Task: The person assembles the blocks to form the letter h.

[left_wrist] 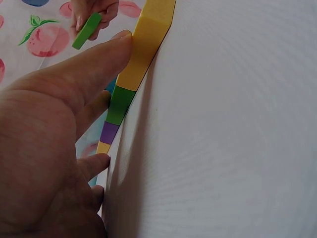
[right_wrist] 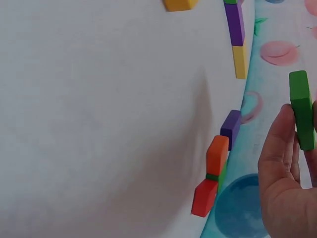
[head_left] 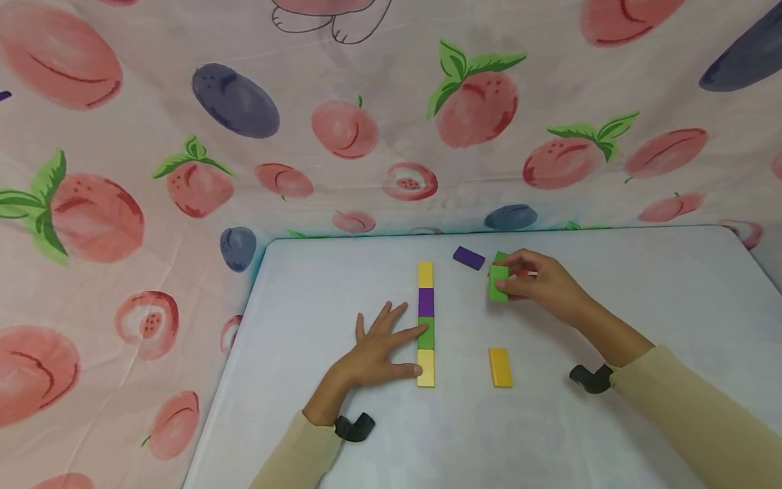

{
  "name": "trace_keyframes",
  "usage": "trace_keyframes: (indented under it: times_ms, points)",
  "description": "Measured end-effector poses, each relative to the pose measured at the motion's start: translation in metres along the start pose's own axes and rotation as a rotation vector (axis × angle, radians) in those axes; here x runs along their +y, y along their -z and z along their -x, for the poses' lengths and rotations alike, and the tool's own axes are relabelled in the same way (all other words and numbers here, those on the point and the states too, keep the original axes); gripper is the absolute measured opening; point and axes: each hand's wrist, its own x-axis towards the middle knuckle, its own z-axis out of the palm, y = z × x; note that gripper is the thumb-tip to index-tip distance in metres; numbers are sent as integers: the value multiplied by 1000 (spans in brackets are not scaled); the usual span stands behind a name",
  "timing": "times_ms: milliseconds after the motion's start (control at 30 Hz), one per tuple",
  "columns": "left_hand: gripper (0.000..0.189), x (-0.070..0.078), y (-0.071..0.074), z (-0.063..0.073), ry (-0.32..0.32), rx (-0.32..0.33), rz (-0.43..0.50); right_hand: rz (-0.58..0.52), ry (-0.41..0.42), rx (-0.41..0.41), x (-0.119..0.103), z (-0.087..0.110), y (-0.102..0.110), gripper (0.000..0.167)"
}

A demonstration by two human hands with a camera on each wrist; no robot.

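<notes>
My right hand [head_left: 544, 282] pinches a light green block [head_left: 498, 288] between thumb and fingers. In the right wrist view the same block stands out above the table. A straight row of blocks runs away from me: pale yellow [head_left: 427, 377], green [head_left: 430, 338], purple [head_left: 425, 303] and yellow [head_left: 425, 274], end against end. My left hand [head_left: 366, 356] is spread on the row's left side, its thumb at the nearest yellow block and its index fingertip at the green one. The other left fingers extend beside the row.
A loose amber block [head_left: 500, 367] lies to the right of the row. Toward the far edge is a dark purple block [head_left: 468, 258]. Near it, orange [right_wrist: 217, 154], red [right_wrist: 204, 198] and green [right_wrist: 222, 176] blocks sit close together. A fruit-print cloth [head_left: 293, 272] hangs behind the white table.
</notes>
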Motion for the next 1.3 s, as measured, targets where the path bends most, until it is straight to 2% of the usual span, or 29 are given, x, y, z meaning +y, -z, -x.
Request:
trace_keyframes:
  times_ms: [233, 500, 933, 1167, 1300]
  points:
    - [74, 0, 0, 0, 3, -3, -2, 32, -32, -36, 12, 5, 2, 44]
    - [75, 0, 0, 0, 4, -5, -9, 71, -10, -66, 22, 11, -2, 49]
    - [74, 0, 0, 0, 7, -8, -5, 118, 1, -91, 32, 17, -10, 44]
    - [75, 1, 1, 1, 7, -9, 1, 87, -25, -119, 38, 19, -13, 44]
    - [75, 1, 1, 1, 3, -8, 4, 81, -51, -114, 40, 18, -15, 49]
